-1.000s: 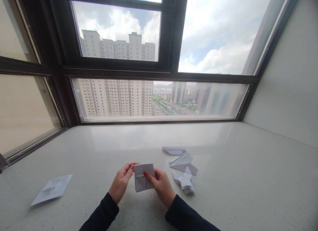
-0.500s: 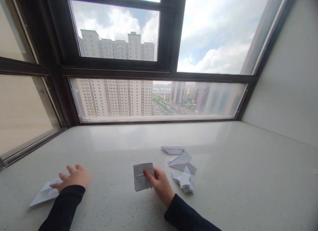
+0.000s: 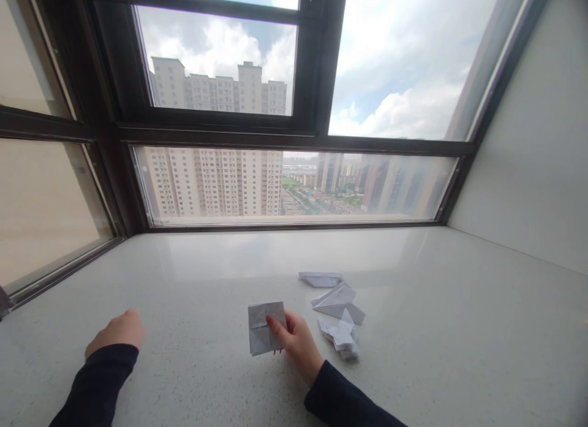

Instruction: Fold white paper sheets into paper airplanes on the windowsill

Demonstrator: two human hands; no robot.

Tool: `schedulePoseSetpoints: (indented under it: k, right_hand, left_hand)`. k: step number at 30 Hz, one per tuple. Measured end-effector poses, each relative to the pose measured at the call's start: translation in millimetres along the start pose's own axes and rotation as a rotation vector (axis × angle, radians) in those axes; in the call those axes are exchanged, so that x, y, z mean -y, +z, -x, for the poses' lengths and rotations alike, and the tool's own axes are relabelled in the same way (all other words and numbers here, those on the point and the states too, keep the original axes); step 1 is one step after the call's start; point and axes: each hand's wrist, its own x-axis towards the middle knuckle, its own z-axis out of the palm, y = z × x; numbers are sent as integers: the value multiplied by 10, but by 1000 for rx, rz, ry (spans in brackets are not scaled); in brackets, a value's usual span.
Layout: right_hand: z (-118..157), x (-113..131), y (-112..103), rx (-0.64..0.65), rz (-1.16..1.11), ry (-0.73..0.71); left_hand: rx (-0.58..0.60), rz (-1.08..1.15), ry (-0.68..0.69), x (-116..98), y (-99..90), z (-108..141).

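Between the thumb and fingers of my right hand is a folded paper square, held up above the white sill with its creased face showing. My left hand is at the left, back of the hand up, curled like a fist. Its fingers are hidden, and anything inside it is out of sight. Just right of my right hand lies a small pile of folded white paper pieces, one of them pointed. Behind it are a larger folded paper and a narrow folded paper strip.
A pale speckled window sill spreads under both hands. Dark window frames close it off at the back and left, with tall buildings beyond the glass. A plain white wall stands at the right.
My left hand has curled from spread fingers and shifted slightly left and down. The white folded paper beneath it no longer shows. My right hand still holds the paper square in nearly the same place.
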Motion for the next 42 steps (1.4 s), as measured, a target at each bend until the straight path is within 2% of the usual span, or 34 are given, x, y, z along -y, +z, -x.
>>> schedulePoseSetpoints:
  k: [2,3,5,7,10,12,14,17,20,23,28,31,33,35,37,38,40,42]
  right_hand:
    - [-11,-10,8,-5,-32,36]
    - [-16,-13,12,-9,-52,55]
    - [-27,-17,16,-21,-92,84]
    - [-38,-22,17,-31,-119,101]
    - [-49,-34,18,-34,-143,110]
    - [-51,-41,17,-31,-164,99]
    - [-49,-46,12,-31,-194,92]
    - [-45,-53,-2,-55,-234,104]
    - [-49,-64,-12,-65,-243,98]
    - [-58,-73,-5,-46,-215,78]
    - [-61,-57,22,24,-170,44]
    - [-55,-34,27,27,-155,27]
    - [-51,-20,26,20,-155,18]
    - [-46,-9,27,24,-161,11]
    - [-41,-4,31,32,-162,16]
    - [-39,-3,32,36,-160,21]
    - [-36,-2,32,31,-155,30]
    - [-36,-2,22,0,-151,28]
  left_hand:
    - [57,-69,24,-293,-67,112]
    - [46,-63,113,-461,-88,194]
    - [-128,54,385,-789,-90,398]
    - [-196,190,687,-1045,-33,622]
    - [-79,251,1005,-1253,150,923]
    - [33,264,1139,-1306,305,1069]
    - [156,256,1195,-1328,447,1167]
    - [296,264,1174,-1340,566,1240]
    - [334,326,1135,-1345,573,1259]
    - [272,461,1049,-1343,562,1253]
    - [59,586,823,-1326,612,1205]
    - [50,650,642,-1304,657,1152]
    - [161,793,462,-1293,690,1112]
    - [395,1007,298,-1293,715,1081]
    - [645,1198,193,-1305,715,1064]
    - [731,1259,160,-1313,704,1061]
    - [789,1309,116,-1328,666,1063]
    - [757,1319,87,-1332,628,1062]
